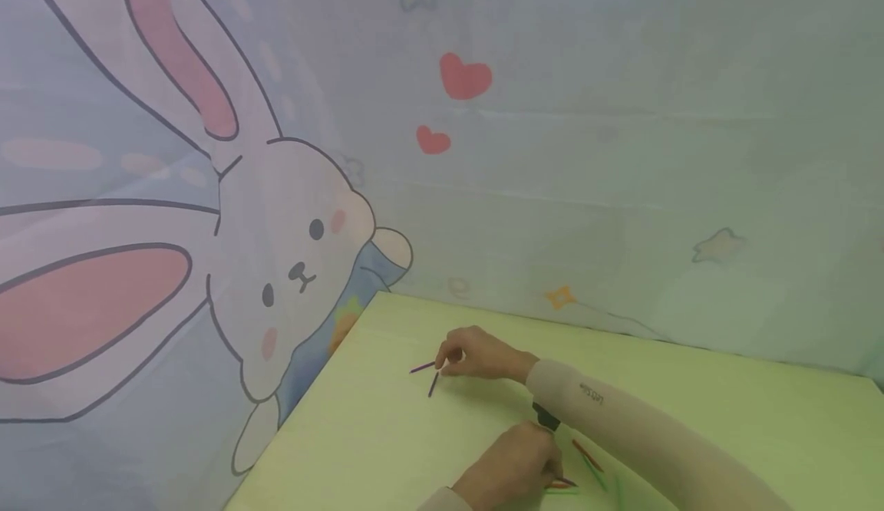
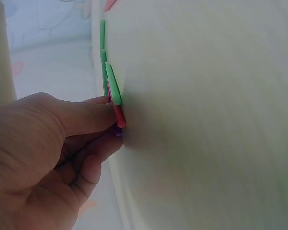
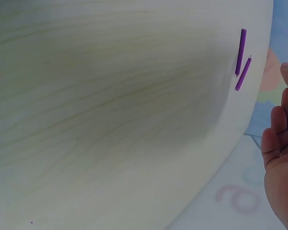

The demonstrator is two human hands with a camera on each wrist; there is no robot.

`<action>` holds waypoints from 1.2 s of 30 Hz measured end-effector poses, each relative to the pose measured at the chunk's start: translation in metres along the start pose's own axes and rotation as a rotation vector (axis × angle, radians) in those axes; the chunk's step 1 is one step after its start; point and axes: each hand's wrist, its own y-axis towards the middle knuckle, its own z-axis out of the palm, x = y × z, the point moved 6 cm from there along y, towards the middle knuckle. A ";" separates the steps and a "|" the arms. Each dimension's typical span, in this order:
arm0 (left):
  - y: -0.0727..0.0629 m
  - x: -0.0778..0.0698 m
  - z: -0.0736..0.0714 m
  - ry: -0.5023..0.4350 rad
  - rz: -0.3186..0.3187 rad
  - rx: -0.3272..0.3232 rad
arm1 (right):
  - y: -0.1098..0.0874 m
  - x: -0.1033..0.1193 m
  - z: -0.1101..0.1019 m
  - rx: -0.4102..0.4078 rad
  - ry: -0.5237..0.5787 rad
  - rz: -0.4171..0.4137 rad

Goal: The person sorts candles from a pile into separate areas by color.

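In the head view my left hand (image 1: 514, 461) is low over the table beside a small group of thin coloured sticks. The left wrist view shows its thumb and fingers pinching around a purple stick (image 2: 118, 134). A red stick (image 2: 120, 120) and a green stick (image 2: 114, 85) lie right against the fingertips and partly cover it. My right hand (image 1: 479, 354) hovers farther out, its fingers loosely bent near two purple sticks (image 1: 433, 384). Those two purple sticks (image 3: 240, 52) lie close together at an angle in the right wrist view, apart from the hand (image 3: 283, 158).
More sticks, a red one (image 1: 587, 455) and a green one (image 1: 595, 474), lie under the right forearm. The pale yellow-green table (image 1: 359, 434) ends at a wall cloth (image 1: 587, 150) printed with a rabbit, hearts and stars. A dark wrist device (image 1: 545, 417) shows below the right cuff.
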 end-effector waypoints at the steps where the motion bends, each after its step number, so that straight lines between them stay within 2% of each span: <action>1: 0.000 0.000 0.000 0.002 0.001 -0.001 | 0.000 0.000 -0.001 0.000 -0.001 0.001; 10: -0.001 -0.001 0.000 -0.045 0.001 0.009 | -0.006 0.000 -0.009 -0.009 -0.003 0.003; 16: -0.001 -0.001 0.000 -0.064 -0.008 0.031 | -0.013 -0.001 -0.017 -0.016 0.017 0.049; 21: -0.001 -0.001 0.001 -0.038 0.008 0.025 | -0.020 -0.001 -0.026 -0.027 0.019 0.061; 30: 0.000 -0.007 -0.003 0.018 0.041 0.020 | -0.059 -0.007 -0.054 -0.079 -0.013 0.131; 36: 0.003 -0.005 0.000 -0.001 0.007 0.049 | -0.094 -0.015 -0.077 -0.121 -0.007 0.199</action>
